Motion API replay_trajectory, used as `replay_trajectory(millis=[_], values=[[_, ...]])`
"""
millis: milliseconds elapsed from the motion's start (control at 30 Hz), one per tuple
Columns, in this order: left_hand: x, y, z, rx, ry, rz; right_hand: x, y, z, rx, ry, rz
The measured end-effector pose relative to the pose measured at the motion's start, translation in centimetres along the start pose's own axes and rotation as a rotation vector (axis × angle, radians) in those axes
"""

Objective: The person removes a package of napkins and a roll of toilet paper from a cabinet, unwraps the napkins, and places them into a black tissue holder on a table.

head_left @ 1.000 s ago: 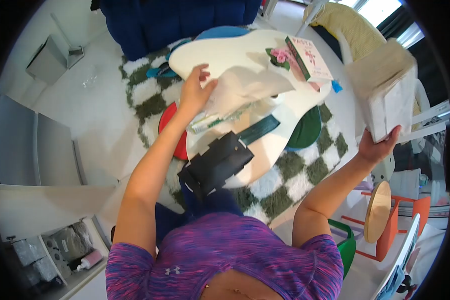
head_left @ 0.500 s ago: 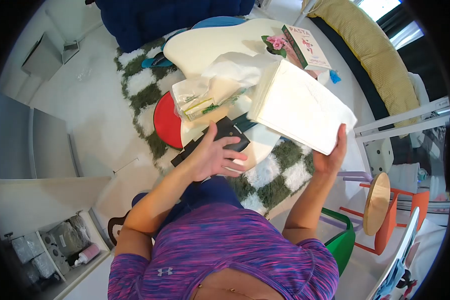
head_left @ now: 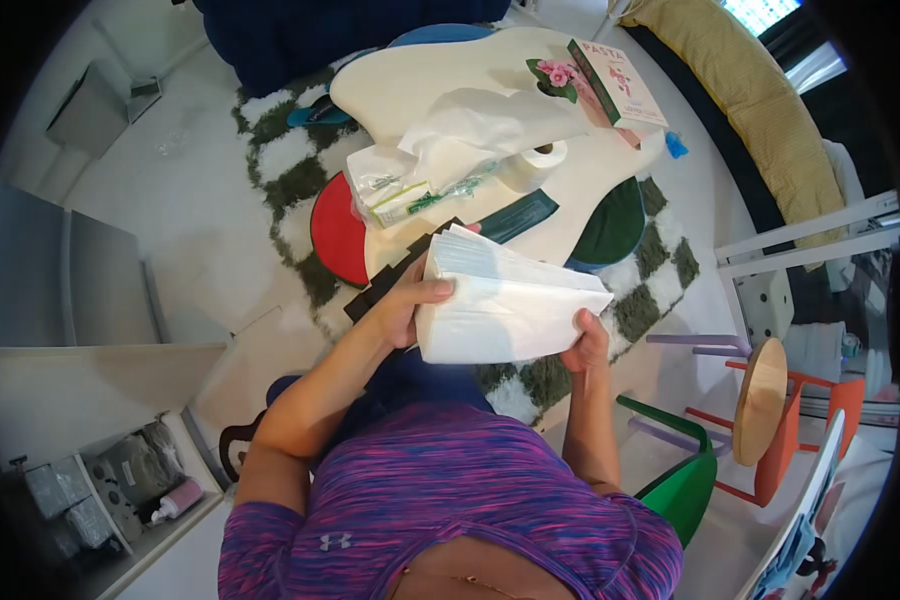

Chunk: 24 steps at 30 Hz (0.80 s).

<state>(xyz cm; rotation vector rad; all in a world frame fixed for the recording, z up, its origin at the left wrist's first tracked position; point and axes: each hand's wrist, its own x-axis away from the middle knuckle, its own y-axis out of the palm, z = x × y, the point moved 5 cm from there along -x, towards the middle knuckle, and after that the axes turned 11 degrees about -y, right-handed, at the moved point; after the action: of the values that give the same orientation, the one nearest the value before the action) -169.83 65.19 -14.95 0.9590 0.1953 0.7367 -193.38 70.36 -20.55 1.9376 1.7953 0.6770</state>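
Note:
Between my two hands, above my lap, is a thick stack of white folded paper towels [head_left: 510, 318], its layered edges facing up and away. My left hand [head_left: 410, 302] grips the left end, with the thumb on top and other fingers hidden beneath. My right hand [head_left: 584, 345] pinches the right corner. Beside my left hand, a black boxy thing [head_left: 378, 290] lies partly covered by the stack. Just beyond the towels lies a flat dark teal packet [head_left: 519, 216]. Behind it are a white paper roll [head_left: 533, 169] and crumpled clear plastic packaging [head_left: 400, 200] with green print.
The white curvy table [head_left: 390, 85] carries a pasta book [head_left: 622, 88] and pink flowers [head_left: 556, 75]. A red round seat [head_left: 337, 235] and a dark green one [head_left: 612, 225] sit at its edges. A green chair [head_left: 682, 490] stands at my right, an open drawer [head_left: 185, 440] at lower left.
My right hand has brought the paper towel stack down and left, toward my lap. My left hand, spread over the black thing before, has closed on the stack's left end.

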Motion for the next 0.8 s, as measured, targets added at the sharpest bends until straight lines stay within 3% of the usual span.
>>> replay_trajectory(millis=[233,333,400,500,567,600,700,733,800], values=[[3.1,0.9,-5.9,-0.026,-0.061,0.290,4.7,-4.8,4.8,-0.128,0.351,-0.026],[3.5,1.0,-7.3,-0.036,-0.084,0.240,7.4,-6.1,7.0,-0.274,0.444,-0.005],[3.6,0.7,-6.8,-0.062,-0.092,0.239,6.9,-6.5,6.8,-0.235,0.370,0.032],[4.4,0.8,-2.7,-0.599,0.265,0.437,4.8,-5.7,3.9,-0.046,0.265,0.040],[5.5,-0.1,1.4,-1.431,0.349,0.738,3.7,-5.8,0.5,0.173,0.178,0.051],[5.3,-0.4,2.8,-1.705,0.418,0.787,3.3,-5.9,-1.3,0.308,0.128,0.061],[5.3,-3.6,3.0,-1.685,-0.030,0.665,1.1,-2.0,-6.1,0.553,0.214,-0.256],[5.0,-4.5,3.2,-1.713,-0.032,0.627,0.0,0.6,-6.8,0.615,0.262,-0.472],[4.4,-4.4,4.8,-1.556,-0.236,0.644,-2.1,5.9,-7.6,0.723,0.329,-0.905]])
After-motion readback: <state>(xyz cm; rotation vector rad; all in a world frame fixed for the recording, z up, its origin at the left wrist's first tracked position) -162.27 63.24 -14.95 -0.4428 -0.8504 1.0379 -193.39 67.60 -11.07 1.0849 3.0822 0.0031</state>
